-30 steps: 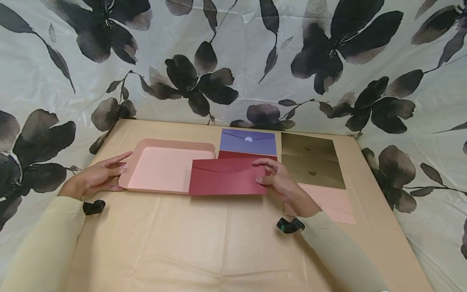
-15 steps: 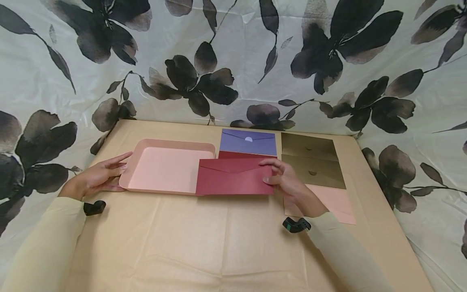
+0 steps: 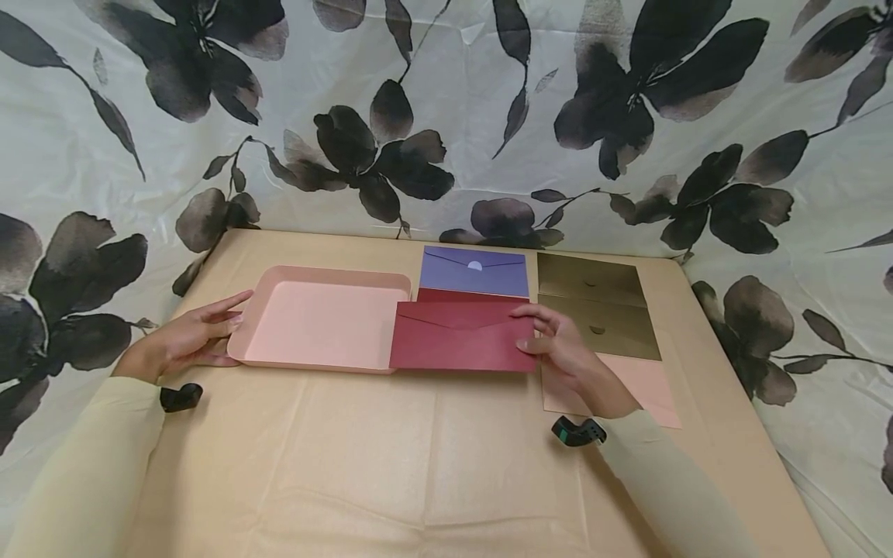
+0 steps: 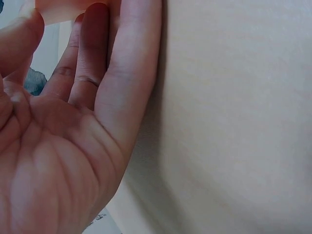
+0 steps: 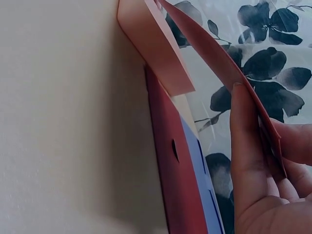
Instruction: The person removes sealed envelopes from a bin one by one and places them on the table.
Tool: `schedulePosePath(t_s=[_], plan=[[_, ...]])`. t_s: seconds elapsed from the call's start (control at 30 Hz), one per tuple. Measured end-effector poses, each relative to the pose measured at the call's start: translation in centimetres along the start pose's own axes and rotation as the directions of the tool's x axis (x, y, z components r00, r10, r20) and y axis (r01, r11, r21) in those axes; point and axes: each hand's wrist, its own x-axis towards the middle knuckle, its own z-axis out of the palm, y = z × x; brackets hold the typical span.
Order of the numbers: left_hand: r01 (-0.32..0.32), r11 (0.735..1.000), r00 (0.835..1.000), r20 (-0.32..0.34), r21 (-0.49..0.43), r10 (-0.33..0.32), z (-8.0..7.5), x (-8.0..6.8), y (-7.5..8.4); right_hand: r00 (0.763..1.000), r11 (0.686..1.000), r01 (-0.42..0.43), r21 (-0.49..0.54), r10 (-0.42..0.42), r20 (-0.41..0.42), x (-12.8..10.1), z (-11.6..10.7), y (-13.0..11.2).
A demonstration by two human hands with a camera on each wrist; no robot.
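My right hand point(image 3: 568, 349) pinches a dark red envelope point(image 3: 456, 337) by its right end, thumb on the near face. In the right wrist view the held envelope point(image 5: 214, 53) is tilted, raised off the table. Its left end reaches the right end of a pink tray point(image 3: 328, 322). With thumb and fingertips my left hand point(image 3: 191, 337) grips the tray's left edge; the left wrist view shows just a corner of the tray point(image 4: 63, 9). Behind the held envelope lie another red envelope point(image 3: 446, 295), mostly hidden, and a blue-violet envelope point(image 3: 474, 273) with a round pale seal.
Two olive-brown envelopes point(image 3: 593, 310) lie overlapping on the right of the table point(image 3: 363, 465). Nearer me is a pink envelope point(image 3: 645, 384), partly covered by my right hand. A floral cloth point(image 3: 481, 116) hangs behind the table.
My right hand has moved to the right with the red envelope, which now uncovers more of the tray's right end. The left hand and the tray have stayed in place.
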Motion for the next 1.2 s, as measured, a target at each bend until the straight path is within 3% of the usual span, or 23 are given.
schedulePosePath(t_s=[1.2], plan=[[0.008, 1.000, 0.999, -0.031, 0.004, -0.008, 0.1, 0.4, -0.1, 1.000, 1.000, -0.005, -0.029, 0.005, 0.000, -0.4, -1.6, 0.6]])
